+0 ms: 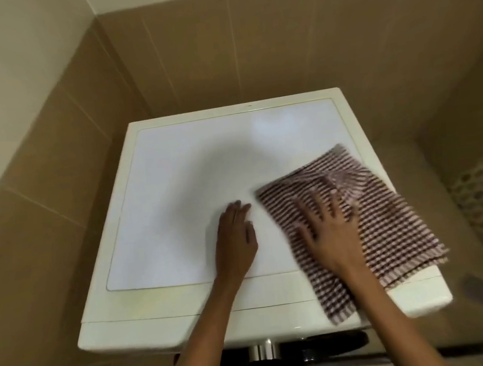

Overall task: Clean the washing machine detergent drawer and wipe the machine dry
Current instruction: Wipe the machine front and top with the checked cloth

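Tan-tiled corner, walls [219, 50] close on two sides. White machine [175, 190] seen from above. We see its top only, so the drawer is out of sight below the front edge. Cloth [389, 226], brown-and-white check, lies spread along the top's right edge, one corner draped over the front edge. Right hand [330, 233] lies flat on it, fingers splayed, pressing rather than gripping; we judge this spreads pressure for a drying pass. Hand and cloth are blurred. Left hand [235, 240] lies flat on the bare top near the front edge, just beside the cloth, fingers straight and together, holding nothing; likely a brace. We judge the wiping stage is in hand.
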The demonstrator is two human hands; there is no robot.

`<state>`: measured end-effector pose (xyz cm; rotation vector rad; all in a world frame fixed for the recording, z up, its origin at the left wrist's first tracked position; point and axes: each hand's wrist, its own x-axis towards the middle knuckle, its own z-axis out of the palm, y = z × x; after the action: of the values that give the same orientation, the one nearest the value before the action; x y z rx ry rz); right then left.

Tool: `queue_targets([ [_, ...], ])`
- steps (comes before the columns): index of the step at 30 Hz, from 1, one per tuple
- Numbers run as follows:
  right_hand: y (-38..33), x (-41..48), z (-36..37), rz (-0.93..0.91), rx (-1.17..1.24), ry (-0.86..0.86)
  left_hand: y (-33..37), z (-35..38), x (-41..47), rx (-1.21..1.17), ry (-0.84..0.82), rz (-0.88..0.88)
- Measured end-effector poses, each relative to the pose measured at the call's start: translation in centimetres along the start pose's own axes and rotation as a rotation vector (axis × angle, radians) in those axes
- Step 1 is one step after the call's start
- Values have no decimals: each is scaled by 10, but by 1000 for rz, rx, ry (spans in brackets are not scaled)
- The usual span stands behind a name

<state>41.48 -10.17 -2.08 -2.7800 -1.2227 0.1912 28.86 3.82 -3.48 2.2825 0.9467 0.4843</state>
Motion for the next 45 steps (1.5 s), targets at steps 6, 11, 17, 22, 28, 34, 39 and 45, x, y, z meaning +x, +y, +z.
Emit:
queue_targets([
  [6,21,-32,0,-322,92,10,0,1,1,84,14,49],
  [11,95,-10,-8,62,19,61,10,3,-2,121,32,11],
  [17,19,5,3,64,16,57,9,6,0,130,17,-1],
  [22,-40,-11,16,-304,121,27,5,2,2,65,31,9],
  [28,58,42,2,40,86,138,44,11,12,-32,114,67],
  [34,49,52,-3,83,241,144,82,37,33,-61,1,114],
  [39,25,76,-27,-51,1321,21,102,58,47,13,-242,48],
  [45,44,107,-12,-246,410,252,99,72,85,444,-67,-132],
])
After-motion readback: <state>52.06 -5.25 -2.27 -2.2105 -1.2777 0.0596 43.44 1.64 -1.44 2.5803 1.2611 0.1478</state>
